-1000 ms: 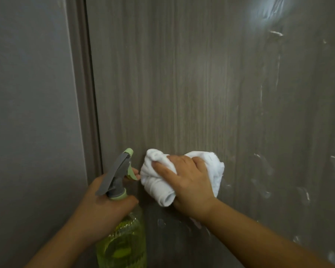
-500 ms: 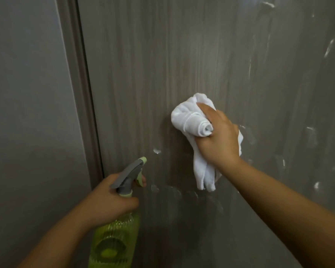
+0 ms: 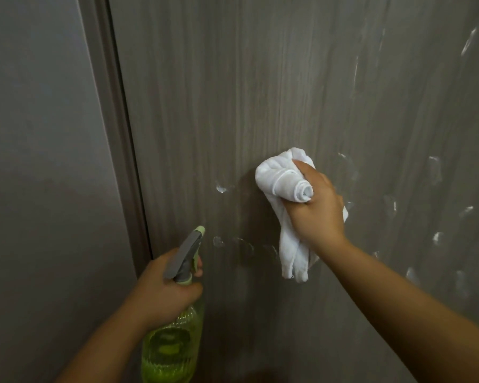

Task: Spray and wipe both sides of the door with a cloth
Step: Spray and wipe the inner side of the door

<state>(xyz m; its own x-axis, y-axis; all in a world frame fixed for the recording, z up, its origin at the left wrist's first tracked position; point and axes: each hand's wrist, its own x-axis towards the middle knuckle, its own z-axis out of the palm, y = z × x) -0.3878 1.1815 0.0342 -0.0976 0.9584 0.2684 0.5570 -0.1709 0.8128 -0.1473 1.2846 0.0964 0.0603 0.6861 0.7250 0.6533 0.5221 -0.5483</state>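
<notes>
A grey-brown wood-grain door point(image 3: 260, 92) fills most of the view, with wet spray streaks and droplets on its right part. My right hand point(image 3: 315, 208) grips a bunched white cloth point(image 3: 282, 183) and presses it against the door near the middle; a loose end of the cloth hangs below the hand. My left hand point(image 3: 163, 288) holds the neck of a yellow-green spray bottle point(image 3: 172, 344) with a grey and green trigger head, low and left of the cloth, nozzle toward the door.
The door frame point(image 3: 114, 134) runs down the left side of the door, and a plain grey wall point(image 3: 39, 161) lies left of it. Wet patches sit on the door to the right of the cloth.
My right hand moved the cloth up and to the right across the door, from beside the bottle's nozzle to the door's middle. The left hand with the bottle stayed low.
</notes>
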